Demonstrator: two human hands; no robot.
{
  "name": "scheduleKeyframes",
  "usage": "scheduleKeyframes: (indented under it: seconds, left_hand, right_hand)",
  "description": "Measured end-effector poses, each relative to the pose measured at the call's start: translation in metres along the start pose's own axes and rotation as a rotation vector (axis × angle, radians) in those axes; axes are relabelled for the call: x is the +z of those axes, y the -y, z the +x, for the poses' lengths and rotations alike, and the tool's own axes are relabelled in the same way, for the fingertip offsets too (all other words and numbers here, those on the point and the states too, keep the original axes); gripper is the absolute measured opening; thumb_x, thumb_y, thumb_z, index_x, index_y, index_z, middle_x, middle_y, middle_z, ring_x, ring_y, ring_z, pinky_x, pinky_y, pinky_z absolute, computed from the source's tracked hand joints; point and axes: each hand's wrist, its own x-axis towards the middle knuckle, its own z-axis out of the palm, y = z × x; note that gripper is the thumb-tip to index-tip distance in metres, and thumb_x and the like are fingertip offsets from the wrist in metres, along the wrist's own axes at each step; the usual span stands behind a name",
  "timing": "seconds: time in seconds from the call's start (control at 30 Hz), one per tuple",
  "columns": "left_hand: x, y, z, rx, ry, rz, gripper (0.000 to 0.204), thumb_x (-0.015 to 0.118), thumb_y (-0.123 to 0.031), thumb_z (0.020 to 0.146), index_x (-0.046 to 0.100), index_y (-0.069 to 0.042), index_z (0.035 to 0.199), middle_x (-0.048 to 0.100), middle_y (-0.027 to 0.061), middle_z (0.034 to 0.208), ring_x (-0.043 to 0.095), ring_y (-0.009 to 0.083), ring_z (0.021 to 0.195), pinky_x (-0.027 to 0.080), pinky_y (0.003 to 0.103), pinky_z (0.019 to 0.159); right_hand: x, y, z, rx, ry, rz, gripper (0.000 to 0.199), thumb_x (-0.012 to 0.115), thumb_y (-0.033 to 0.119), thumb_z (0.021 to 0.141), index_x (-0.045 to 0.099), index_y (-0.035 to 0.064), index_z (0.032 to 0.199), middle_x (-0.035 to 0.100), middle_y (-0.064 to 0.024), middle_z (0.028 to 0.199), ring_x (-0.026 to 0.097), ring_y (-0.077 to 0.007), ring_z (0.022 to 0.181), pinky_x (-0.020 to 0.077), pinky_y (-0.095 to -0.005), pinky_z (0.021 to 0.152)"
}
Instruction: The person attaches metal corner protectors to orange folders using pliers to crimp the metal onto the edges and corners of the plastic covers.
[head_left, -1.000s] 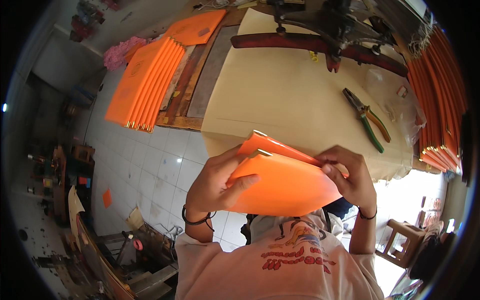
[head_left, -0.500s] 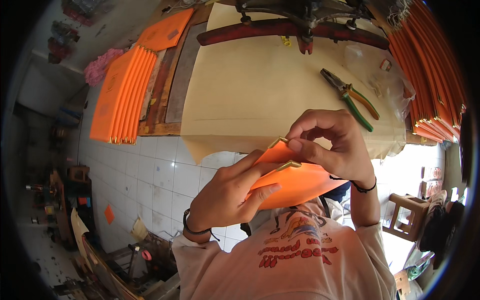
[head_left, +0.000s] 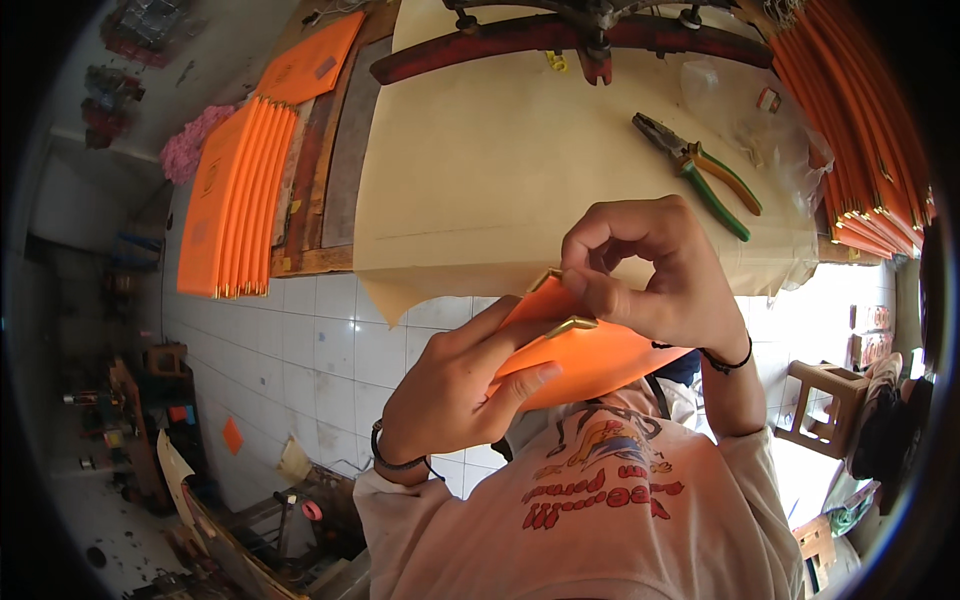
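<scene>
My left hand (head_left: 445,390) grips an orange folder (head_left: 580,365), thumb on the near cover and fingers between the two covers. A gold metal corner piece (head_left: 573,326) caps the corner of the near cover. On the far cover's corner sits a second gold corner piece (head_left: 543,279). Thumb and forefinger of my right hand (head_left: 650,270) are pinched together at that far corner, hiding part of it. The folder is held in the air in front of my chest, just off the table's near edge.
Combination pliers (head_left: 695,170) with green and yellow handles lie on the paper-covered table (head_left: 470,190). Behind stands a red and black metal frame (head_left: 590,35). Orange folders (head_left: 235,200) stand stacked at left, more folders (head_left: 850,130) at right. A clear plastic bag (head_left: 790,130) lies beside the pliers.
The view has shifted slightly, so the table and pliers sit a little higher. My right fingertips have closed more tightly over the far corner; my left hand keeps its hold.
</scene>
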Motion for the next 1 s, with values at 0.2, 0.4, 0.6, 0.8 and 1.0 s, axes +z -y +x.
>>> scheduleKeyframes:
  seconds: [0.2, 0.4, 0.6, 0.8, 1.0]
  left_hand:
    - [-0.003, 0.001, 0.004, -0.005, 0.021, -0.002, 0.031, 0.066, -0.022, 0.093, 0.065, 0.001, 0.114, 0.061, 0.0224, 0.116, 0.069, 0.032, 0.078, 0.057, 0.036, 0.063]
    - [-0.002, 0.004, 0.005, -0.021, 0.015, -0.006, 0.03, 0.066, -0.021, 0.092, 0.065, 0.001, 0.114, 0.061, 0.0228, 0.115, 0.069, 0.0323, 0.079, 0.056, 0.036, 0.064]
    - [0.0, 0.008, 0.008, -0.006, -0.005, -0.05, 0.03, 0.067, -0.02, 0.092, 0.066, 0.0, 0.113, 0.062, 0.0217, 0.113, 0.069, 0.0311, 0.079, 0.056, 0.035, 0.065]
    - [0.002, 0.009, 0.009, -0.034, -0.029, -0.071, 0.029, 0.066, -0.02, 0.092, 0.066, 0.0, 0.113, 0.063, 0.0198, 0.113, 0.069, 0.0298, 0.081, 0.056, 0.034, 0.066]
    - [0.001, 0.006, 0.011, -0.044, 0.006, -0.053, 0.029, 0.065, -0.02, 0.093, 0.066, 0.0, 0.113, 0.063, 0.0181, 0.112, 0.069, 0.0294, 0.081, 0.056, 0.035, 0.066]
  right_hand:
    - [-0.002, -0.002, 0.001, 0.047, -0.007, 0.018, 0.009, 0.063, 0.004, 0.078, 0.066, -0.0014, 0.085, 0.066, -0.0033, 0.075, 0.062, -0.0102, 0.067, 0.0518, -0.0242, 0.062]
    - [-0.004, -0.006, 0.002, 0.061, 0.005, 0.022, 0.01, 0.063, 0.004, 0.078, 0.066, -0.0017, 0.086, 0.066, -0.0035, 0.075, 0.062, -0.0103, 0.068, 0.0525, -0.025, 0.064]
    - [-0.012, -0.009, 0.005, 0.082, 0.079, 0.091, 0.013, 0.065, 0.006, 0.079, 0.067, -0.0018, 0.088, 0.066, -0.003, 0.079, 0.062, -0.0101, 0.072, 0.0532, -0.0262, 0.069]
    - [-0.011, -0.017, 0.006, 0.094, 0.06, 0.142, 0.015, 0.067, 0.009, 0.079, 0.067, -0.0018, 0.089, 0.066, -0.0016, 0.079, 0.062, -0.0094, 0.072, 0.0527, -0.0253, 0.069]
    - [-0.01, -0.018, 0.007, 0.109, 0.076, 0.17, 0.013, 0.066, 0.007, 0.077, 0.067, -0.0016, 0.087, 0.065, -0.0009, 0.075, 0.061, -0.0077, 0.068, 0.0515, -0.0232, 0.064]
